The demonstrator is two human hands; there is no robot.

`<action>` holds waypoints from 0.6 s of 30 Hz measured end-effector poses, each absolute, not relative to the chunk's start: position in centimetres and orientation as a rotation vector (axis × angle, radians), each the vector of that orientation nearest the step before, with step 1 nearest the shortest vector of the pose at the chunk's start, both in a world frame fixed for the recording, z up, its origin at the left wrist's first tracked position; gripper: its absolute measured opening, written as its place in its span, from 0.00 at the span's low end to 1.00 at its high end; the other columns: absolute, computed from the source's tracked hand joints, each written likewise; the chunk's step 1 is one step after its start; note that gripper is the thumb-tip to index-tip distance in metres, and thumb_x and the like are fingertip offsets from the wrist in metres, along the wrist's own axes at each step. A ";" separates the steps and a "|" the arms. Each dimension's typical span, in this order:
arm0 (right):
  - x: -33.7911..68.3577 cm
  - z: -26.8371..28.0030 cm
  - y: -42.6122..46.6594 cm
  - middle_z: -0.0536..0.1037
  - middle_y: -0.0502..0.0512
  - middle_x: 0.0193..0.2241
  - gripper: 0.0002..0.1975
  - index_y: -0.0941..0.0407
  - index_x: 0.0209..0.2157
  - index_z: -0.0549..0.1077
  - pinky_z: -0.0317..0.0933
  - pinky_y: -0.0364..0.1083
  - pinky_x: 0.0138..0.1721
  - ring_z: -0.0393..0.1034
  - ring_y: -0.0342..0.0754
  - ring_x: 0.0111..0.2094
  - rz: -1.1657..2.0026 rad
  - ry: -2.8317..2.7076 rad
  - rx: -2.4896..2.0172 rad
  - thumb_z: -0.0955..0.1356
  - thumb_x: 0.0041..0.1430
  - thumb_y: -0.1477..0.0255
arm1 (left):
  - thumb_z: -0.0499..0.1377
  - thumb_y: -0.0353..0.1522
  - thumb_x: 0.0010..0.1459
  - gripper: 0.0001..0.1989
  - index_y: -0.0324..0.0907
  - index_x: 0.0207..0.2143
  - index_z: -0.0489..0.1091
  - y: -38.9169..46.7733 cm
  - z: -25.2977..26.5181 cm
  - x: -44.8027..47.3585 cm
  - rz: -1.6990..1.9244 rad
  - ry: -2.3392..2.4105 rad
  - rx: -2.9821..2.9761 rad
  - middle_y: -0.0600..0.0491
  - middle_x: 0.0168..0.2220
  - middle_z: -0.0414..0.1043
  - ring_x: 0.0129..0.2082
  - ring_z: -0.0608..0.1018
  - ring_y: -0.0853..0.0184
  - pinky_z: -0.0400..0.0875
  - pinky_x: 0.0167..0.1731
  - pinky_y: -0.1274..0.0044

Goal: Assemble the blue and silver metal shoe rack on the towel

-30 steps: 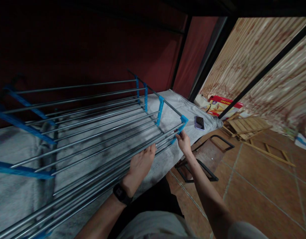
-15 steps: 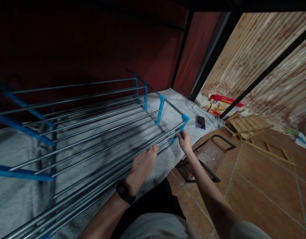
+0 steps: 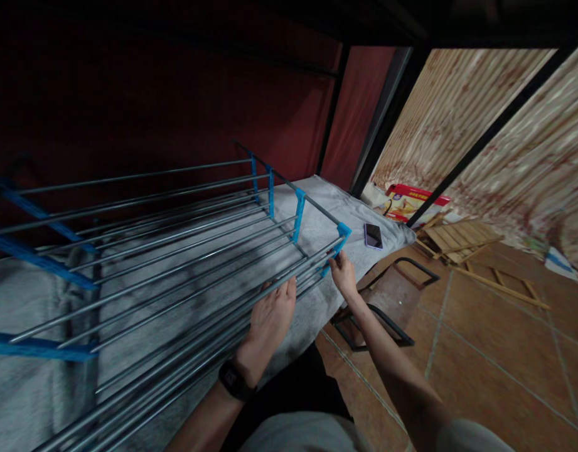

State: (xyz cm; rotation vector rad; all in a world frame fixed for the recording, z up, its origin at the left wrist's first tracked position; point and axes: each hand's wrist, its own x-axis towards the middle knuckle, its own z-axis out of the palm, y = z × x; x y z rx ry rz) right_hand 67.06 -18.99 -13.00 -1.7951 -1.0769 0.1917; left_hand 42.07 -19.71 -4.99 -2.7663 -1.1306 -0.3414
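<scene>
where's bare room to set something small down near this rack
Grey cloth shows bare between the rack and the phone, continuing back toward the red wall. It's crowded along the rack's front edge, where the left hand and right hand touch it.

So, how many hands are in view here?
2: the left hand at the front rods of the rack, partly hidden by them, and the right hand at the blue bracket on its right end.
</scene>
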 end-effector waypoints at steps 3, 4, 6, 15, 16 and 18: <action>67.0 -13.1 -18.9 0.74 0.53 0.29 0.09 0.53 0.36 0.67 0.62 0.49 0.39 0.69 0.51 0.32 0.170 -1.063 -1.807 0.62 0.58 0.63 | 0.46 0.20 0.65 0.25 0.34 0.63 0.62 -19.7 -5.0 42.2 -0.292 -1.118 -2.770 0.39 0.53 0.74 0.52 0.77 0.61 0.72 0.51 0.73; 67.0 -13.2 -18.9 0.73 0.53 0.28 0.09 0.53 0.36 0.67 0.62 0.49 0.38 0.68 0.51 0.32 0.165 -1.060 -1.812 0.62 0.58 0.63 | 0.46 0.20 0.65 0.24 0.33 0.63 0.62 -19.7 -5.0 42.3 -0.289 -1.116 -2.773 0.38 0.53 0.74 0.52 0.77 0.61 0.72 0.51 0.72; 67.1 -13.3 -18.9 0.73 0.52 0.28 0.09 0.53 0.35 0.67 0.63 0.49 0.39 0.68 0.51 0.31 0.169 -1.061 -1.804 0.62 0.58 0.63 | 0.46 0.19 0.64 0.25 0.33 0.63 0.62 -19.6 -5.1 42.3 -0.314 -1.110 -2.774 0.37 0.55 0.72 0.54 0.76 0.60 0.73 0.51 0.71; 68.2 -14.2 -18.7 0.74 0.52 0.31 0.12 0.54 0.39 0.70 0.66 0.52 0.47 0.70 0.49 0.36 0.327 -1.080 -1.687 0.64 0.59 0.61 | 0.46 0.18 0.61 0.28 0.38 0.62 0.66 -22.4 -7.8 37.3 -0.614 -0.604 -2.846 0.46 0.62 0.68 0.64 0.67 0.62 0.62 0.63 0.69; 68.3 -14.2 -18.8 0.75 0.53 0.32 0.13 0.55 0.39 0.71 0.66 0.53 0.48 0.70 0.50 0.37 0.345 -1.081 -1.674 0.64 0.59 0.60 | 0.46 0.18 0.60 0.29 0.39 0.61 0.66 -22.9 -8.3 36.1 -0.638 -0.577 -2.839 0.47 0.62 0.68 0.63 0.68 0.63 0.62 0.63 0.70; 68.2 -14.2 -19.1 0.77 0.55 0.35 0.16 0.55 0.42 0.71 0.66 0.53 0.49 0.71 0.51 0.41 0.372 -1.071 -1.637 0.64 0.60 0.58 | 0.45 0.18 0.60 0.30 0.42 0.62 0.66 -24.0 -8.9 33.3 -0.694 -0.547 -2.815 0.49 0.61 0.70 0.62 0.69 0.65 0.62 0.63 0.72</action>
